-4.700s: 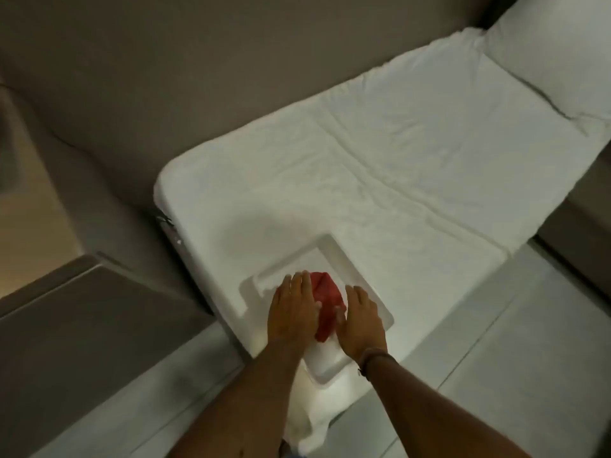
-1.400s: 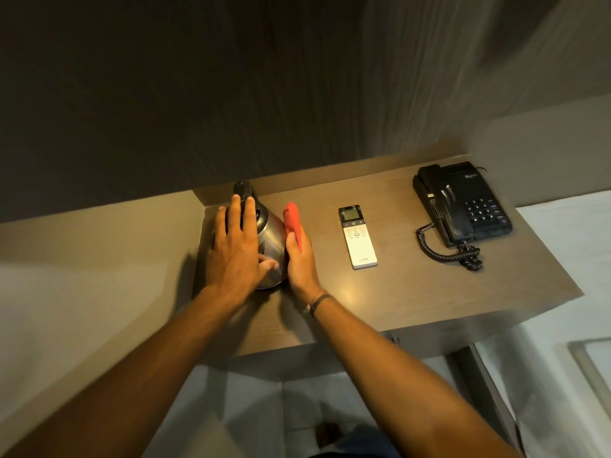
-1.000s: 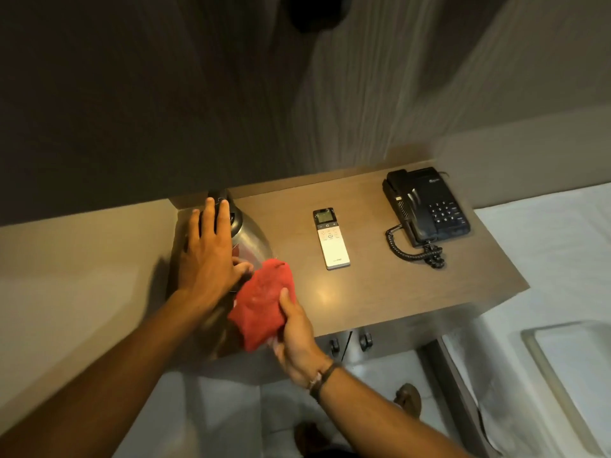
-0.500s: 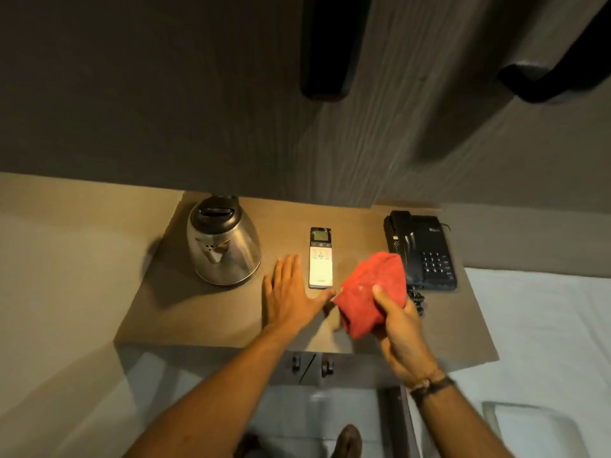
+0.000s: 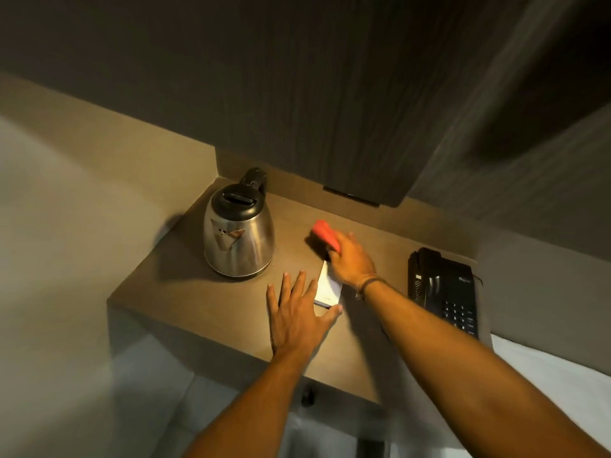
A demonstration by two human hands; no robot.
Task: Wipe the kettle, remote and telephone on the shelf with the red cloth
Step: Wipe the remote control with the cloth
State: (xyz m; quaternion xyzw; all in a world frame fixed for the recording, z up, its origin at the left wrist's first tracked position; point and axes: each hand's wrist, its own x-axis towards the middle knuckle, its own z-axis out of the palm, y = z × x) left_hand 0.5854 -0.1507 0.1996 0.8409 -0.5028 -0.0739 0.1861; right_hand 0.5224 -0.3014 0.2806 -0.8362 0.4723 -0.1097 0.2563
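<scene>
A steel kettle (image 5: 238, 238) with a black lid stands at the left of the wooden shelf (image 5: 198, 302). The white remote (image 5: 328, 289) lies in the middle; its far end is hidden under my right hand (image 5: 351, 259), which presses the red cloth (image 5: 325, 233) down on it. My left hand (image 5: 299, 317) lies flat with spread fingers against the remote's near left side, thumb by its near end. The black telephone (image 5: 444, 289) sits at the right, untouched.
A dark wood-grain panel (image 5: 330, 110) overhangs the back of the shelf. A white bed surface (image 5: 562, 368) shows at the lower right, and a pale wall at the left. Drawer knobs (image 5: 307, 396) sit under the shelf's front edge.
My right hand has carried the red cloth from in front of the telephone onto the far end of the remote. My left hand has slid right against the remote.
</scene>
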